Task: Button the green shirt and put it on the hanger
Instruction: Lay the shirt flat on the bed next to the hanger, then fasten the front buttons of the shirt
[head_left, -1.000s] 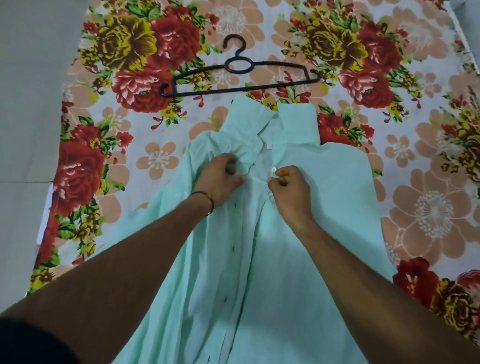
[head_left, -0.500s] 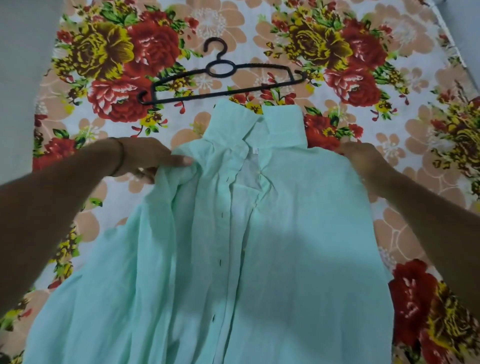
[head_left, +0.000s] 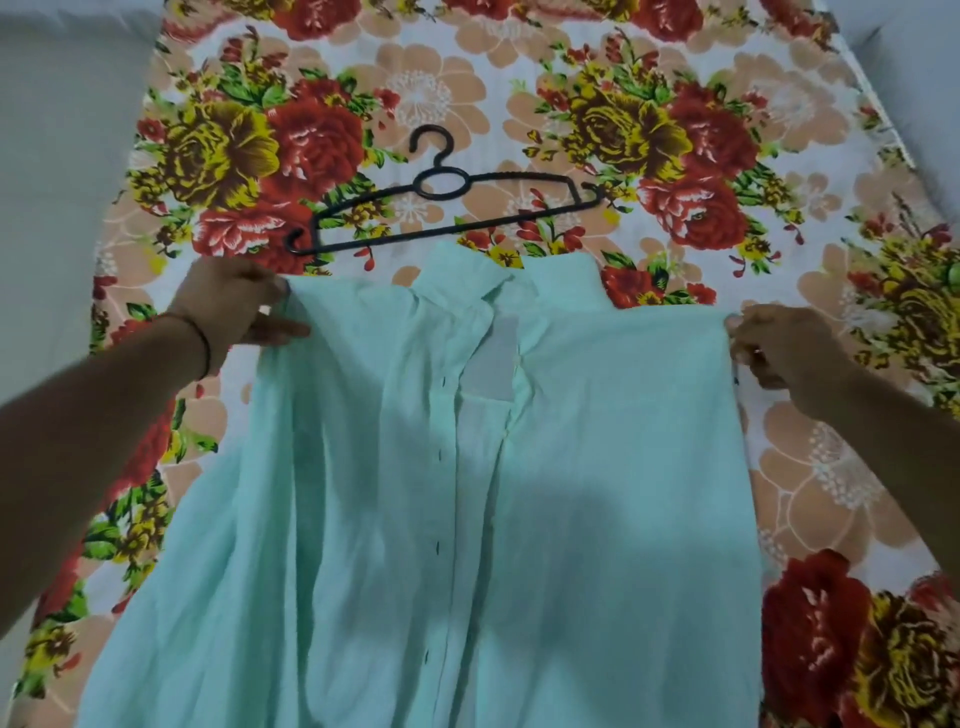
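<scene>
My left hand (head_left: 234, 306) and right hand (head_left: 776, 345) pinch the shoulders of the green shirt (head_left: 597, 467); the black hanger (head_left: 441, 183) lies just beyond its collar (head_left: 467, 275) on the floral sheet (head_left: 810, 467).

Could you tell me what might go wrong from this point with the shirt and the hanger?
1. The buttonholes down the front of the green shirt look empty, so hanging it now would probably leave it unbuttoned.
2. The left hand and right hand grip only the shoulders, so the bunched left side may hang creased.
3. The hanger lies just beyond the collar. Sliding the shirt forward could push it away.
</scene>
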